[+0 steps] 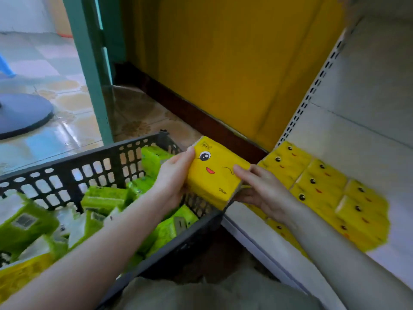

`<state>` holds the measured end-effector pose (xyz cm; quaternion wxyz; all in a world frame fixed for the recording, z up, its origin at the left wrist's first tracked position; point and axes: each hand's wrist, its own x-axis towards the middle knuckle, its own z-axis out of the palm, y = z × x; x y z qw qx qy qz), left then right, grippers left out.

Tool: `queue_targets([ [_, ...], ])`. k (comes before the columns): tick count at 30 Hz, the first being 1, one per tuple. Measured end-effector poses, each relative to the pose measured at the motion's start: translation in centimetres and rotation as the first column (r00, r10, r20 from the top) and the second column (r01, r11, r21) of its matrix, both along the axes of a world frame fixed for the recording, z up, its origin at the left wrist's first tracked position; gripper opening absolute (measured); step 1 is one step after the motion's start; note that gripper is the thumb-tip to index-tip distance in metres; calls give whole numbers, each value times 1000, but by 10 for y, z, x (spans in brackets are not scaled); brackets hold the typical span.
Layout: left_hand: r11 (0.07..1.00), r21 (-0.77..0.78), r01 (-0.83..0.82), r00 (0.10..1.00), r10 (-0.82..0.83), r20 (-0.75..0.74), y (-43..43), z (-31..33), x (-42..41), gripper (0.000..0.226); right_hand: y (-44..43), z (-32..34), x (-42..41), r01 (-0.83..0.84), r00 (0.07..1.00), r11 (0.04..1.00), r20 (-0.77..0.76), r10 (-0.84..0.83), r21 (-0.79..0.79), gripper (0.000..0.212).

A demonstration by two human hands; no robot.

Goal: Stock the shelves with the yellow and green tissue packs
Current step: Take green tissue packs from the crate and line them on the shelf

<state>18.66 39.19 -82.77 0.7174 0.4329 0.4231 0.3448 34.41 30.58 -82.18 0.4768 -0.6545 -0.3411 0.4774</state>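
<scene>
over the black basket [89,159] edge, gripping a yellow tissue pack [214,175] with the left hand [174,177], pinching its other end with the right hand [261,189], near the white shelf [245,220].

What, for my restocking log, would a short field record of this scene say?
held item: yellow tissue pack, in the air between basket and shelf
left hand: grips the pack's left end
right hand: pinches its right end
shelf: white, with shelved yellow packs lying flat in rows
basket: black, perforated, holds mostly green packs
</scene>
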Motion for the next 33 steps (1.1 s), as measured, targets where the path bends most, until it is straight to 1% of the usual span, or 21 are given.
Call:
queue_targets([
  [2,989,72,129,988,-122,-97,-10,8,28,28,-25,1,21,164,986,986,-19,-163,39,20],
  [4,944,150,292,941,-256,-221,-21,16,54,35,-52,2,42,311,950,947,-58,-307,76,22],
  [6,855,202,477,862,-410,-297,-37,24,81,27,-79,5,65,448,893,887,-115,-436,114,28],
  [7,803,216,555,818,-480,-318,-47,29,96,29,-93,7,76,514,855,848,-153,-496,128,29],
  [8,759,232,608,784,-528,-325,-58,34,112,36,-108,11,85,576,813,806,-199,-547,137,27],
  [9,733,252,631,769,-551,-323,-69,37,128,44,-123,14,96,623,776,768,-242,-583,149,25],
  [11,755,235,613,787,-553,-274,-89,42,160,56,-154,19,114,678,729,714,-289,-621,175,24],
  [13,776,223,590,804,-537,-255,-110,41,188,52,-182,18,128,720,691,669,-273,-669,184,25],
  [16,733,250,632,767,-546,-338,-141,24,220,36,-211,1,143,795,606,588,-210,-767,149,28],
  [18,715,194,671,721,-570,-395,-156,4,227,33,-222,-17,151,822,569,561,-164,-806,98,30],
  [19,707,129,695,686,-599,-412,-161,-5,227,35,-226,-26,153,829,558,555,-140,-818,68,29],
  [21,679,-31,733,614,-681,-400,-169,-23,228,42,-229,-46,157,840,540,542,-89,-837,7,28],
  [22,677,-109,728,606,-709,-360,-171,-31,229,42,-229,-55,159,841,538,541,-71,-840,-24,28],
  [23,689,-161,706,626,-715,-312,-173,-36,230,36,-229,-64,161,837,541,544,-60,-839,-55,30],
  [24,715,-177,676,659,-695,-288,-175,-43,233,23,-228,-72,163,833,545,548,-58,-837,-80,30],
  [25,745,-174,643,688,-663,-295,-177,-49,236,8,-226,-78,164,828,549,552,-62,-834,-96,29],
  [27,809,-178,561,738,-586,-335,-180,-68,242,18,-218,-84,166,820,557,564,-87,-826,-100,23],
  [29,859,-210,467,804,-512,-304,-183,-84,248,17,-210,-88,169,814,568,576,-107,-816,-75,18],
  [31,876,-243,416,839,-473,-270,-185,-84,246,19,-203,-93,171,815,573,577,-82,-816,-50,17],
  [33,872,-266,410,849,-472,-239,-184,-83,245,24,-198,-100,170,827,560,561,-52,-827,-33,20],
])
